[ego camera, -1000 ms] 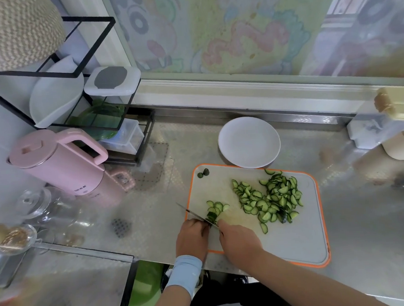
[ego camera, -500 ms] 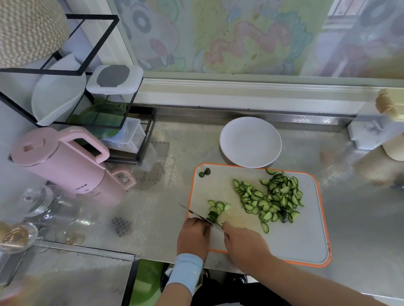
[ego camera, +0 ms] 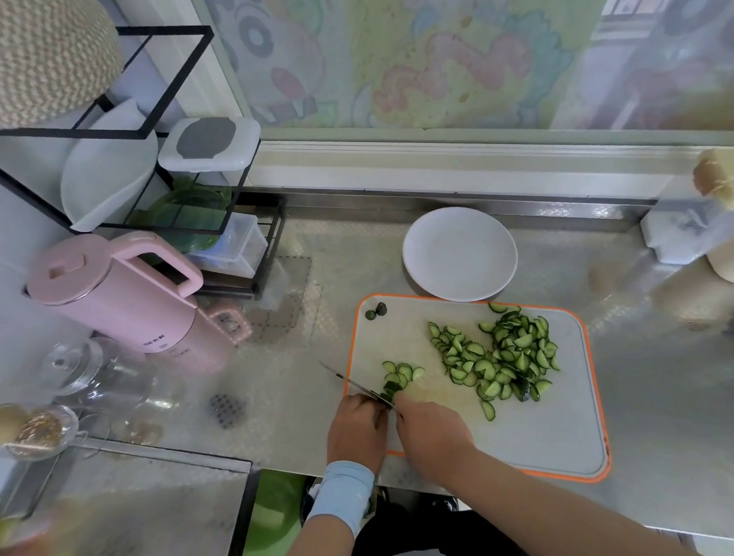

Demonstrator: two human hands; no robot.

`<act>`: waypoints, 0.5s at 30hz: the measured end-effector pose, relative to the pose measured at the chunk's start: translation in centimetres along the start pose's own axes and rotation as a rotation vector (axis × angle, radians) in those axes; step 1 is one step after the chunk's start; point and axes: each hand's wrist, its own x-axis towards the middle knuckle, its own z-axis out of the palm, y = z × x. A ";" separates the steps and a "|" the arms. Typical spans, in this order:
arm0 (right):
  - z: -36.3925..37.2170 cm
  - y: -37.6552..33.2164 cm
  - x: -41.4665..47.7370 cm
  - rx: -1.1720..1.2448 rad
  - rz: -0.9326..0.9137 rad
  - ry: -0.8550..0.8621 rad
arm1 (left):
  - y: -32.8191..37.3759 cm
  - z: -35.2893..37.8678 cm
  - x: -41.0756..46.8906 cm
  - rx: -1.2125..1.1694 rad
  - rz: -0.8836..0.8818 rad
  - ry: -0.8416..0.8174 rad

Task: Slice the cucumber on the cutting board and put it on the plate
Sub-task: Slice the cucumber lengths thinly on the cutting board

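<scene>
My left hand (ego camera: 354, 429): closed around the knife (ego camera: 357, 385).
My right hand (ego camera: 435, 437): pinning the cucumber stub (ego camera: 390, 389).
Slices (ego camera: 497, 356): piled on the cutting board (ego camera: 551, 434).
Plate (ego camera: 459, 253): just behind the board.

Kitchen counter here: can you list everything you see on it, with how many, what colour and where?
Board: one, grey with orange rim, front centre.
Slices: many, green, heaped on board; a few by the knife.
Cucumber: one stub, green, under the blade.
Ends: two, dark green, board's far left corner.
Plate: one, white, bare, behind board.
Knife: one, steel blade.
Kettle: one, pink, left.
Rack: one, black, far left.
Jar: one, clear glass, left.
Left hand: grips knife.
Right hand: holds cucumber.
</scene>
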 end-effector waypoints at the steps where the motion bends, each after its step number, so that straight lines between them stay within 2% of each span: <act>1: -0.1 0.0 0.0 -0.004 -0.003 -0.001 | 0.1 -0.1 0.0 0.001 -0.008 -0.007; 7: -0.4 0.6 -1.3 -0.041 -0.030 0.029 | 0.5 -0.4 0.1 0.011 -0.074 -0.026; 15: -0.1 1.7 -2.4 -0.099 -0.018 0.050 | 0.5 -0.4 0.0 0.003 -0.068 -0.012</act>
